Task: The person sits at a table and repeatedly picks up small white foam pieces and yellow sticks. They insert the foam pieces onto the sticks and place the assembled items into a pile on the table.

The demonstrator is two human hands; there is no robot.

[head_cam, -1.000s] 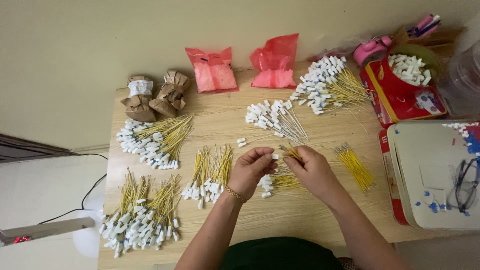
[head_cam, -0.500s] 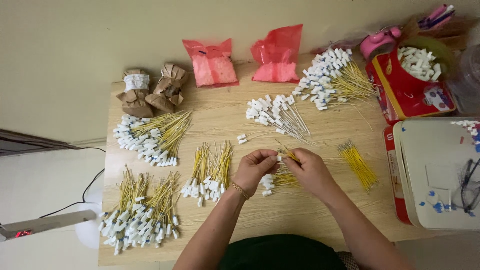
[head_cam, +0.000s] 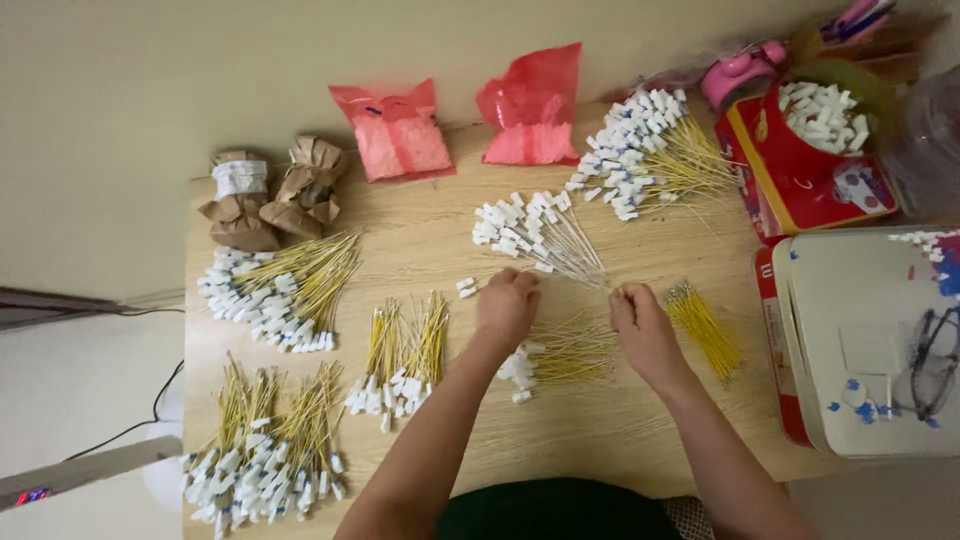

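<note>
My left hand [head_cam: 508, 306] rests knuckles-up on the wooden table [head_cam: 600, 440], its fingers curled at the near edge of a fan of white wires with white connectors [head_cam: 530, 232]. What the fingers hold is hidden. My right hand [head_cam: 645, 332] lies a hand's width to the right, thumb and forefinger pinched on a thin wire where that fan's wire ends meet. Between and below the hands lies a small pile of yellow wires with white connectors [head_cam: 555, 357]. Two loose white connectors [head_cam: 465, 288] sit left of my left hand.
Bundles of yellow connector wires lie at left [head_cam: 285, 290], front left [head_cam: 265, 445], centre left [head_cam: 400, 355] and back right [head_cam: 650, 150]. Bare yellow wires [head_cam: 705, 325] lie right of my right hand. Two red bags [head_cam: 400, 130], brown paper rolls [head_cam: 265, 190], a red connector box [head_cam: 810, 165] and a white lidded box [head_cam: 870, 340] ring the table.
The hands were together over the small yellow pile; now they have parted. The left hand went up and left to the white fan, and the right hand shifted right.
</note>
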